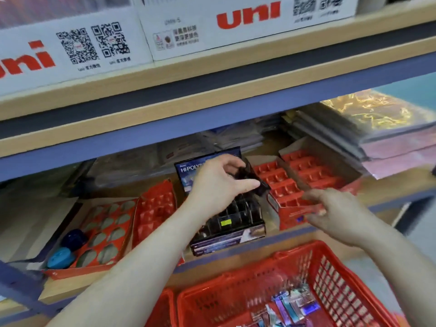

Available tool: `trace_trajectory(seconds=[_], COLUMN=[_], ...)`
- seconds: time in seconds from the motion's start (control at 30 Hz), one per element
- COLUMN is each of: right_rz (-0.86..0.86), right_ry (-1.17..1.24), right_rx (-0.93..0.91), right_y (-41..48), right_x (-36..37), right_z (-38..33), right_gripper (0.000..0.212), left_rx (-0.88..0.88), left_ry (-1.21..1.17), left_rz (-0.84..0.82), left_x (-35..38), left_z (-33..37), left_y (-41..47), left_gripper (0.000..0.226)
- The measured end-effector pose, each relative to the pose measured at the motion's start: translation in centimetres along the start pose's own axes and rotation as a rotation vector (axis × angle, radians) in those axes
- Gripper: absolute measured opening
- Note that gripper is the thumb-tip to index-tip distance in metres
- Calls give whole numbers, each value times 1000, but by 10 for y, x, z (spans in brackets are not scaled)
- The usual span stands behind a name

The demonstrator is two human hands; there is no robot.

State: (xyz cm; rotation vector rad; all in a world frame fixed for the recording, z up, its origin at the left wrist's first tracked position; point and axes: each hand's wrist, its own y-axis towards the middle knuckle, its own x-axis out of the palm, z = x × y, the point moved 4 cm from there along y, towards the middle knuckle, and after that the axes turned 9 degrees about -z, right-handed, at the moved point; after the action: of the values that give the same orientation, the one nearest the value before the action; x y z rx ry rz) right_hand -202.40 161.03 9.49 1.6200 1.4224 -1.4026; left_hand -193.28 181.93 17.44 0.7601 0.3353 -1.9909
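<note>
A black display box [232, 226] with dividers and a "HI-POLYMER" header card stands on the lower shelf. My left hand [218, 182] is over it and pinches a small dark packet [251, 177] between thumb and fingers. My right hand [330, 210], blurred, reaches to the right of the box with fingers partly curled at the front edge of a red divided tray [287, 185]; whether it holds anything I cannot tell.
A red shopping basket [313, 263] with several small packets sits below the shelf edge. More red trays stand left, one holding a dark blue and a light blue round item [59, 257]. White "uni" boxes [247, 17] fill the upper shelf; stacked paper lies at right.
</note>
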Motion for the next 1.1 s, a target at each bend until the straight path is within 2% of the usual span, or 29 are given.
trace_trajectory(seconds=[0.1, 0.3, 0.43, 0.67, 0.9, 1.0, 1.1], right_rz=[-61, 62, 31, -2, 21, 45, 143], right_ry=[34, 256, 295, 351, 454, 433, 332], right_rx=[-19, -54, -27, -7, 6, 10, 17], right_y=[-5, -1, -1, 3, 11, 11, 5], right_x=[10, 11, 14, 16, 26, 26, 12], right_z=[11, 27, 32, 33, 35, 33, 25], right_gripper=[54, 49, 48, 47, 47, 47, 40], left_rx=[41, 72, 95, 116, 139, 140, 175], left_ry=[111, 301, 372, 337, 393, 459, 414], left_rz=[-23, -181, -159, -163, -240, -265, -168], left_x=[28, 93, 114, 122, 131, 126, 107], left_z=[13, 13, 13, 13, 10, 12, 20], left_y=[33, 82, 96, 102, 101, 96, 73], left_gripper=[37, 44, 39, 31, 22, 29, 33])
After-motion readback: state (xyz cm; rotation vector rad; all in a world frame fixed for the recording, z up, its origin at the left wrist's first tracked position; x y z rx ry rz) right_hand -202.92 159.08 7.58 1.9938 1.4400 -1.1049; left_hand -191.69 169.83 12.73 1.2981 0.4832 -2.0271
